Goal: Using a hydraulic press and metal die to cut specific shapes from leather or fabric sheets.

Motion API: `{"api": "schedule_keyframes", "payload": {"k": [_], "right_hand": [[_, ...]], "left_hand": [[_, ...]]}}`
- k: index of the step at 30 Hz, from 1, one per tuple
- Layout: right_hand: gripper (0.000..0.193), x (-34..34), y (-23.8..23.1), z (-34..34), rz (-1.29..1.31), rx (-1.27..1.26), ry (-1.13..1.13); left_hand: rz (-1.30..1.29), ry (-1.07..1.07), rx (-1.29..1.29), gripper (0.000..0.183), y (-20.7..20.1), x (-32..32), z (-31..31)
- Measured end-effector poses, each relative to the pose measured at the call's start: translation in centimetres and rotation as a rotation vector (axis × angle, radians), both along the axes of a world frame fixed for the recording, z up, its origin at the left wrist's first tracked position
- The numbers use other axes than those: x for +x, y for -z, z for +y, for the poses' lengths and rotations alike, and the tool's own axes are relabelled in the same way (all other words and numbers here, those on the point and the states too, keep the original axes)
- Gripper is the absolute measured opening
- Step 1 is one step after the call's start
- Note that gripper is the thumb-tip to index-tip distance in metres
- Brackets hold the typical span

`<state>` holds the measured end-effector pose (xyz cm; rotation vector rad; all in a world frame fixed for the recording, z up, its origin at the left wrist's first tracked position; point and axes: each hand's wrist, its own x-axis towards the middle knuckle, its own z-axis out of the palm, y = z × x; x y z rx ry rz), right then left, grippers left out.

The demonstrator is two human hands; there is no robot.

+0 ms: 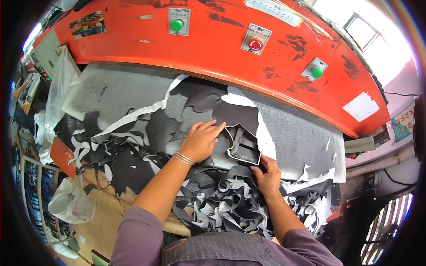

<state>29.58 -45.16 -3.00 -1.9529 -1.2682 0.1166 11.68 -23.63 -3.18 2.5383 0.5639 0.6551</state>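
A metal cutting die (pixel 243 144) with an irregular outline and inner cross bars lies on a dark sheet of material (pixel 235 114) with a pale underside. My left hand (pixel 200 141) reaches in from the left, fingers stretched out, its fingertips at the die's upper left corner. At the die's lower right corner, my right hand (pixel 268 176) holds the edge between thumb and fingers. Under both hands is a grey cutting bed (pixel 301 133). Whatever lies beneath the left palm is hidden.
Dark and white offcuts (pixel 222 199) pile up along the bed's near edge. Behind the bed stands a red machine beam (pixel 213 40) with green buttons (pixel 176 25) and a red stop button (pixel 255 44). A plastic bag (pixel 72 201) hangs at the lower left.
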Motion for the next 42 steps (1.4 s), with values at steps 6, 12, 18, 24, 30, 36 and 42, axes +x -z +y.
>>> {"api": "schedule_keyframes", "payload": {"k": [6,12,18,24,30,36,42], "right_hand": [[0.076,1.7,-1.5,0.8,-0.018,-0.086,-0.077],[0.096,3.8,-1.8,2.7,0.15,-0.26,-0.254],[0.092,4.6,-1.4,2.7,0.163,-0.291,-0.21],[0.076,4.5,-0.6,3.0,0.032,-0.212,-0.267],[0.039,3.3,-0.6,2.6,-0.125,-0.145,-0.263],[0.028,3.9,-2.3,4.4,-0.008,-0.072,-0.112],[0.022,5.3,-2.3,1.8,0.348,0.075,-0.032]], "left_hand": [[0.002,0.025,-0.024,0.057,-0.7,0.3,-3.7],[-0.053,-0.082,-0.297,0.061,-0.1,0.8,-7.1],[0.006,0.042,-0.245,0.071,0.7,1.0,-5.5],[-0.019,0.058,-0.257,0.072,1.2,0.6,-5.1],[-0.108,0.057,-0.338,0.061,1.4,0.2,-5.5],[-0.167,0.038,-0.273,0.027,1.5,0.1,-5.3],[-0.153,0.091,-0.306,0.017,1.2,-0.2,-4.9]]}}
